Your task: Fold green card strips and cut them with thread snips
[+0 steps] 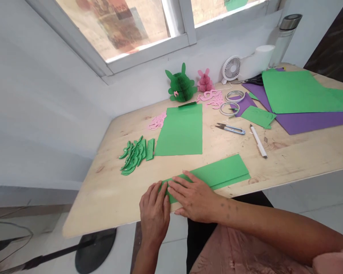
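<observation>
Two bare hands are on the workpiece, a long folded strip of bright green paper [224, 171], set aslant at the near edge of the pale wooden table [111, 205], right end farther than left. Left hand [154, 213]: fingers together, laid over the strip's left end; can't tell if the thumb pinches the paper. Right hand [198, 199]: grip wide, fingers spread flat on the strip, just beside the left hand. Beyond the strip, mid-table: flat rectangular green paper sheet [181, 133], w/ a pile of curved green paper cut-outs [134, 154] to its left. Right of sheet: blue-handled metal thread snips [231, 128] & slim white pen [258, 140], nr each other. Far side, by the wall: round green honeycomb-paper figure w/ ears [181, 89], smaller pink honeycomb-paper figure [205, 82] & small white fan [231, 68], L to R. Far right: large green paper sheet [300, 91] atop purple paper [305, 123]
</observation>
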Demonstrator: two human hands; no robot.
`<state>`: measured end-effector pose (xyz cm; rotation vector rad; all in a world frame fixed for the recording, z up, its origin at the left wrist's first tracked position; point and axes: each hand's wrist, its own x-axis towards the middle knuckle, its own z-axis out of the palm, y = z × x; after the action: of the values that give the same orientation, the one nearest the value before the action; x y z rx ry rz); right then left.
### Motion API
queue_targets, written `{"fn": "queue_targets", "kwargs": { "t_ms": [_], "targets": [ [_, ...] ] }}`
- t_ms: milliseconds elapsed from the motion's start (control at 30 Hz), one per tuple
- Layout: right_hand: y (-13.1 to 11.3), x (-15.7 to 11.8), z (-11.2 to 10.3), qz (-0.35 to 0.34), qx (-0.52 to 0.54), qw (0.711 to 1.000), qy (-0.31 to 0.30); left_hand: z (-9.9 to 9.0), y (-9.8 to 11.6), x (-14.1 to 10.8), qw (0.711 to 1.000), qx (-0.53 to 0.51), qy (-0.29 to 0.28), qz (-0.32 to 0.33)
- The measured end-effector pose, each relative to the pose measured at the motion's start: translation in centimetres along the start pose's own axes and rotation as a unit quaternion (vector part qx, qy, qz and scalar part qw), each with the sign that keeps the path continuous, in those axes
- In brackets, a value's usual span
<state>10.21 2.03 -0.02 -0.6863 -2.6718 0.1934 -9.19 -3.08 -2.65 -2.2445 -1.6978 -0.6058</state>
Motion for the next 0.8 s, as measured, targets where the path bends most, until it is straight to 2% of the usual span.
{"fn": "queue_targets", "kwargs": {
  "t_ms": [100,200,433,667,800],
  "targets": [
    [0.0,0.1,0.8,0.014,0.01,1.0,-0.017,-0.1,0.1,-0.1,1.0,0.008,-0.014,-0.001],
    [1.1,-1.1,0.4,0.03,0.005,0.999,-0.03,-0.2,0.2,0.0,1.0,0.015,-0.022,-0.004],
    [4.6,-5.6,-2.2,0.056,-0.058,0.995,-0.052,-0.4,0.4,0.1,0.999,0.019,-0.032,-0.012],
    [8.0,-9.9,-4.9,0.102,-0.142,0.984,-0.023,-0.3,0.5,0.0,0.999,0.022,-0.031,-0.016],
    [9.0,-11.5,-5.7,0.131,-0.184,0.974,-0.009,-0.2,0.5,0.0,0.999,0.029,-0.03,-0.015]
  ]
}}
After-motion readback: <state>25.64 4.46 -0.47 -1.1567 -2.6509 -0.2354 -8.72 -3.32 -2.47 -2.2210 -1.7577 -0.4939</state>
